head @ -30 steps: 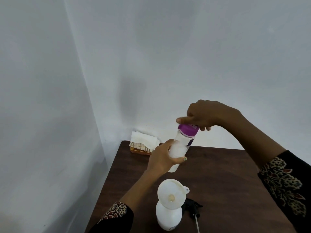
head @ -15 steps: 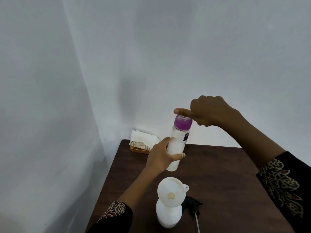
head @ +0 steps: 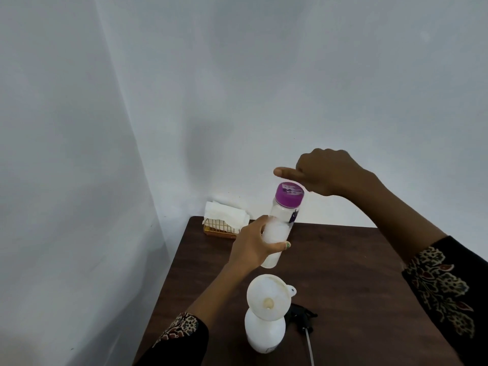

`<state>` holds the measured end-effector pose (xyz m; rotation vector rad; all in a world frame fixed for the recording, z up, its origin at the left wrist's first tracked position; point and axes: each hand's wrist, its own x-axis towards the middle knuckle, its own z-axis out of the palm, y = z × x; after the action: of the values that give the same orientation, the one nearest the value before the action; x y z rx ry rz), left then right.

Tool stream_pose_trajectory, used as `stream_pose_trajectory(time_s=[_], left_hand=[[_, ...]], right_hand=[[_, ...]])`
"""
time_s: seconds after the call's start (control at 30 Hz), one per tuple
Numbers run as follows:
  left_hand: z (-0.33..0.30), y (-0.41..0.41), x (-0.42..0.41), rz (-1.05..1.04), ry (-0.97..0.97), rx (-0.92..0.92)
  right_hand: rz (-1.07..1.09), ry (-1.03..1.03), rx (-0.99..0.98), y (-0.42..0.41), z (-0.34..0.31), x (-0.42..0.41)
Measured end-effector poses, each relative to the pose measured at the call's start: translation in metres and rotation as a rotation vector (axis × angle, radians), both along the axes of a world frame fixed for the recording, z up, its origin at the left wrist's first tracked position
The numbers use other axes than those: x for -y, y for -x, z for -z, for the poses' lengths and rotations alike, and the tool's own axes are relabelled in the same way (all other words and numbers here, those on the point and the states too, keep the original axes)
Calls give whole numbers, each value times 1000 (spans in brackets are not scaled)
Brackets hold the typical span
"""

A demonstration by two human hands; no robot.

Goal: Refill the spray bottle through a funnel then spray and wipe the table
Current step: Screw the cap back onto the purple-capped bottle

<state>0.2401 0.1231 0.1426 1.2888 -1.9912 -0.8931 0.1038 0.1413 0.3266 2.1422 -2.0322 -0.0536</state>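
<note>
My left hand [head: 253, 247] grips the refill bottle [head: 277, 228]; my right hand [head: 327, 173], fingers curled, holds nothing. I should uncap it steadily over the funnel [head: 268, 297].

Purple cap [head: 289, 196] with a pale print on top, sitting on a clear bottle [head: 277, 231] with a small dark purple mark, gripped in the left hand [head: 253, 245] (green nail polish on the thumb). White funnel [head: 268, 297] and white spray bottle [head: 264, 332] just below that hand, black trigger head [head: 301, 317] beside. Dark brown wood-grain table [head: 343, 273]. White napkins [head: 224, 213] in a yellow wire basket [head: 219, 231]. Black sleeves [head: 446, 283] with cream and rust floral print
</note>
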Motion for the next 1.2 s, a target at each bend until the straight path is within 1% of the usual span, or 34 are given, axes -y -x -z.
stream_pose_trajectory(time_s=[0.03, 0.1, 0.17, 0.2, 0.3, 0.43, 0.5, 0.63, 0.8, 1.0, 1.2], left_hand=[[0, -1, 1, 1, -11, -16], [-2, -1, 3, -5, -24, -36], [-3, -1, 5, -15, -26, -25], [-2, 0, 5, -19, -27, -15], [0, 1, 4, -18, -20, -14], [6, 3, 4, 3, -22, -35], [9, 4, 6, 7, -25, -42], [12, 13, 14, -3, -65, -67], [20, 29, 25, 45, -112, -68], [31, 46, 52, 31, -230, 1], [51, 61, 92, 27, -280, -13]], right_hand=[[-34, -10, 60, 2, 0, 1], [-151, -140, 261, 5, -2, 2], [-248, -306, 346, 6, -2, 1], [-267, -335, 358, 6, 1, 1], [-274, -280, 361, 4, 8, 4], [-272, -266, 298, 3, 14, 9], [-279, -246, 302, 3, 18, 10], [-313, -138, 398, 7, 32, 13], [-260, -126, 528, 23, 58, 24], [-200, -90, 565, 39, 92, 48], [-129, -88, 586, 51, 135, 90]])
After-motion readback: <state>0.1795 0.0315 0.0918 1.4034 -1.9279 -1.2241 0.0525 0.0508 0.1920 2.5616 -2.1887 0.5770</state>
